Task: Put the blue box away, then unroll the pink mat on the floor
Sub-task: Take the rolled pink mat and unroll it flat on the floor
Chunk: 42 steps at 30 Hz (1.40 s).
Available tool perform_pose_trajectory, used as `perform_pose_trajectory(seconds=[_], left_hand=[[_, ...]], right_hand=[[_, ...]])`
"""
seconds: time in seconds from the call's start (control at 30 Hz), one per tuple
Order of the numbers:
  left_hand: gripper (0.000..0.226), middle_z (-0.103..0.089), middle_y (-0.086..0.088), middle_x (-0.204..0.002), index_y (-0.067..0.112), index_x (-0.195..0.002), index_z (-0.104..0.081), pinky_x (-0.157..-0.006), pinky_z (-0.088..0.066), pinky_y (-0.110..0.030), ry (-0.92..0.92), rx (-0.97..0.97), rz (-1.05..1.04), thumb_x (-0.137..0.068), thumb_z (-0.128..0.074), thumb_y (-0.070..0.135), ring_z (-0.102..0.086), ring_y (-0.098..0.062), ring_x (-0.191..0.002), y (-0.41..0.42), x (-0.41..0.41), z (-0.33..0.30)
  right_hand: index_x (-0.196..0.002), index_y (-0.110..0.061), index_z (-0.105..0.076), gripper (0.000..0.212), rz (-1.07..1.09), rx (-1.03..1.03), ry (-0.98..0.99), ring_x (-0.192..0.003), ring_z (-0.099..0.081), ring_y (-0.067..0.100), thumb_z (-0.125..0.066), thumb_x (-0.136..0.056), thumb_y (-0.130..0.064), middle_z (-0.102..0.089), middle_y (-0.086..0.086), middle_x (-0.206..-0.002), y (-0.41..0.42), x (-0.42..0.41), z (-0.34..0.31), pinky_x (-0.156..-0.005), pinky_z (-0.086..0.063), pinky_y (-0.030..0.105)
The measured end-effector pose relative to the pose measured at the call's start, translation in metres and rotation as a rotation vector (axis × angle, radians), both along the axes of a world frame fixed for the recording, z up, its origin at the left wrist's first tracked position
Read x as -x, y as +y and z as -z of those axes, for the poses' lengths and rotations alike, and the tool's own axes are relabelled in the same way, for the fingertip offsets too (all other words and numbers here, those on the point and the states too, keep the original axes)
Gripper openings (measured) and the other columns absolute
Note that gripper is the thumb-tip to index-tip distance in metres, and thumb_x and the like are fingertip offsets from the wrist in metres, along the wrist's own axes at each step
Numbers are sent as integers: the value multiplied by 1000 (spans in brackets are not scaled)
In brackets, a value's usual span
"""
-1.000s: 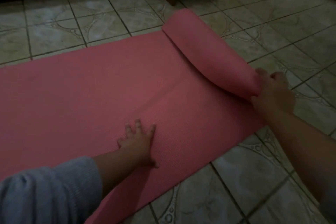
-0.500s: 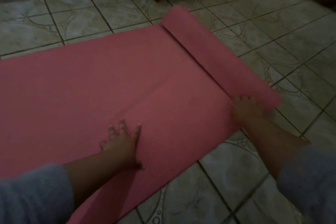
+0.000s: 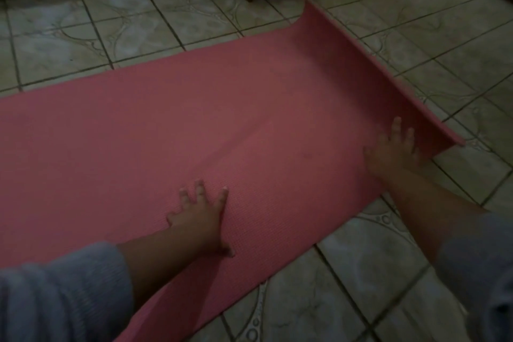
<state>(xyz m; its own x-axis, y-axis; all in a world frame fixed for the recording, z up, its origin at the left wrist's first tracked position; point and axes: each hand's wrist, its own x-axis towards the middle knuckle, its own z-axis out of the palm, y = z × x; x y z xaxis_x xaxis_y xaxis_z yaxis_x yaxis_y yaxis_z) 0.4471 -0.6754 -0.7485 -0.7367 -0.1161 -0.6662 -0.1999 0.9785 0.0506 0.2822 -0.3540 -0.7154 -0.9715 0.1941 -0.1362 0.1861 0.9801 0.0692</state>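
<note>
- Left hand [image 3: 198, 215]: fingers spread, pressed flat on the mat [image 3: 194, 125], as a second ago.
- Right hand [image 3: 394, 147]: fingers straight and slightly apart, flat on the mat by its near right corner; a second ago it gripped the roll.
- Just beyond those fingers the roll is gone; only the end edge [image 3: 369, 64] curls up.
- Mat lies on the tiled floor [image 3: 361, 286]; unrolling looks nearly done, pending flattening that edge.
- No box in view.

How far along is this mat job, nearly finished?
Nearly. Done: the pink mat lies unrolled across the tiled floor, with no roll left and no blue box in view. In hand: the left hand presses it flat, and the right hand touches the last end. Left: that end curls upward, not yet flat.
</note>
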Motion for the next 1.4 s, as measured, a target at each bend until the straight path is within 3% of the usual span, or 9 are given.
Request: perform_pose_trajectory(seconds=[0.1,0.2,0.27,0.4,0.5,0.67,0.83,1.03,1.4], left_hand=[[132,31,-13,-154,42,-144,18,-107,-24,-68,-19,-1,7,-55,-77,64,13,-48,-142,0,0,-3],[129,29,-12,-155,44,-144,16,-109,-23,-66,-25,-41,24,-56,-76,64,11,-47,-143,-6,0,-4],[119,21,-11,-158,40,-147,8,-113,-23,-59,-5,-96,29,-63,-73,60,6,-43,-145,-17,-1,-8],[96,2,-17,-160,16,-151,-7,-119,-16,-32,95,-215,-110,-81,-65,45,-9,-30,-148,-62,-24,-23],[94,2,-21,-159,13,-151,-6,-118,-14,-30,109,-195,-281,-83,-62,46,-9,-31,-148,-104,-71,-27],[102,7,-17,-159,16,-151,-4,-120,-12,-32,86,-136,-577,-77,-60,59,-2,-30,-148,-160,-174,-22],[126,33,3,-153,49,-135,25,-115,-20,-56,62,0,-728,-44,-53,88,10,-39,-146,-175,-242,-13],[124,41,8,-148,53,-126,32,-108,-22,-65,62,-5,-745,-45,-55,88,18,-41,-144,-173,-242,-8],[123,38,7,-151,52,-130,27,-109,-21,-66,24,-15,-743,-49,-60,83,17,-46,-142,-177,-220,0]], right_hand=[[-151,-15,-20,65,-160,-21,-9,-147,-3,39,-38,-93,-39,2,12,-162,-35,0,-4,-116,-15,56],[-153,-19,-11,66,-296,-8,-82,-148,-5,35,-40,-97,-36,4,9,-162,-83,-8,-15,-115,-17,51],[-153,-19,-8,65,-436,1,-128,-148,-4,33,-38,-98,-36,5,8,-162,-122,-21,-27,-116,-17,49],[-153,-19,-11,64,-712,62,-193,-149,-8,26,-39,-98,-34,-1,4,-163,-195,-64,-40,-117,-16,44],[-152,-21,-15,64,-819,175,-300,-147,-15,23,-43,-96,-33,-8,4,-162,-247,-106,-36,-115,-20,42],[-151,-28,-16,65,-786,251,-499,-146,-18,30,-42,-94,-44,-7,5,-162,-305,-173,-7,-115,-25,49],[-147,-48,-6,79,-660,172,-546,-148,6,34,-44,-82,-69,14,-1,-162,-305,-187,18,-108,-19,66],[-140,-61,10,94,-549,105,-513,-147,14,33,-38,-64,-89,27,-13,-157,-266,-168,26,-105,-17,72],[-138,-63,11,95,-573,88,-515,-147,14,31,-39,-62,-90,25,-15,-157,-266,-136,31,-105,-19,72]])
